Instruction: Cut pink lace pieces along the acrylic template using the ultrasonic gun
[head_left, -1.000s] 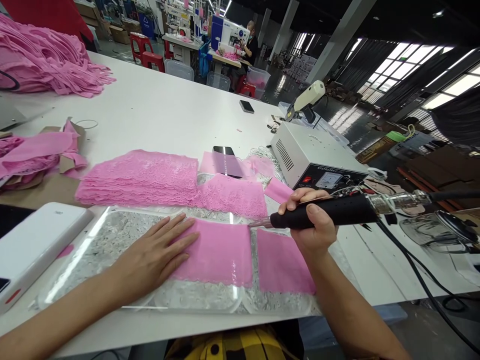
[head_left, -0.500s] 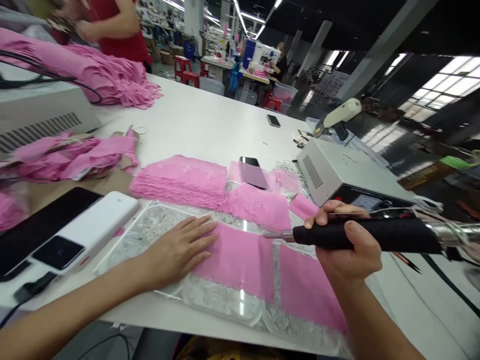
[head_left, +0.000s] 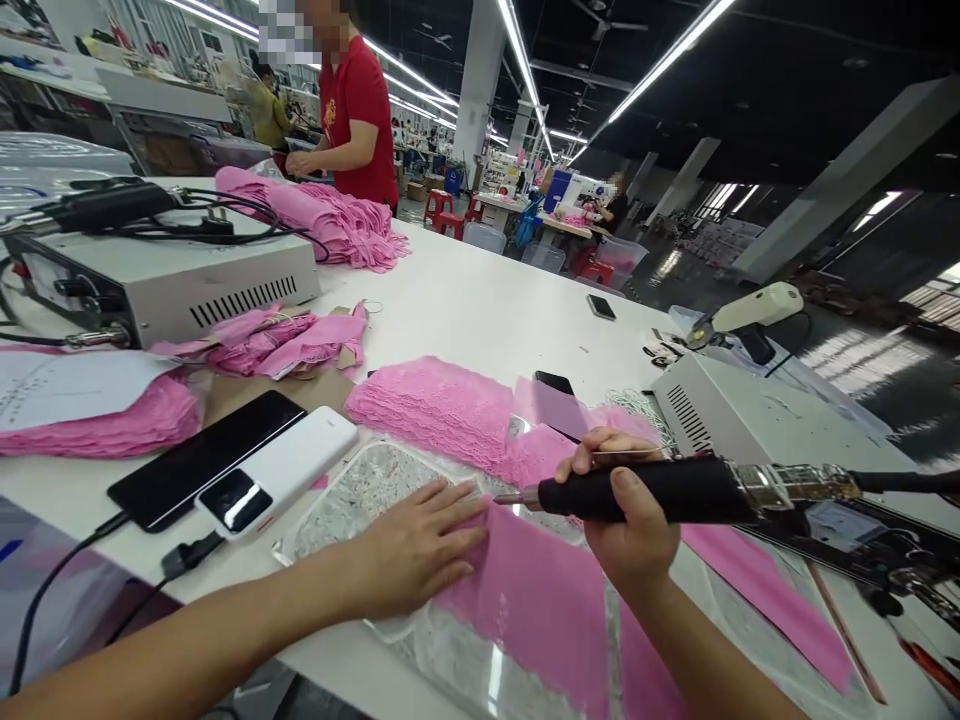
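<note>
Two bare hands work at a long white surface (head_left: 480, 300) in a garment workshop. The left hand (head_left: 416, 545) lies flat, fingers spread and closing on nothing, pressing the near edge of a pink lace piece (head_left: 536, 600) so the thin fabric stays taut and cannot slide on the clear plate (head_left: 352, 490) beneath it. The right hand (head_left: 634, 520) has its grip wrapped tight around the black handle of a corded cutting tool (head_left: 652, 490), held level with its metal tip (head_left: 510, 497) just above the lace, close to the left fingertips. A stack of cut pink lace (head_left: 435, 405) sits just beyond the plate. A grey power unit (head_left: 720, 410) stands to the right, near the tool's cable. A phone (head_left: 202, 460) and white power bank (head_left: 277, 470) lie to the left. Across the surface, a person in a red shirt (head_left: 364, 120) handles a pink fabric heap (head_left: 330, 215).
</note>
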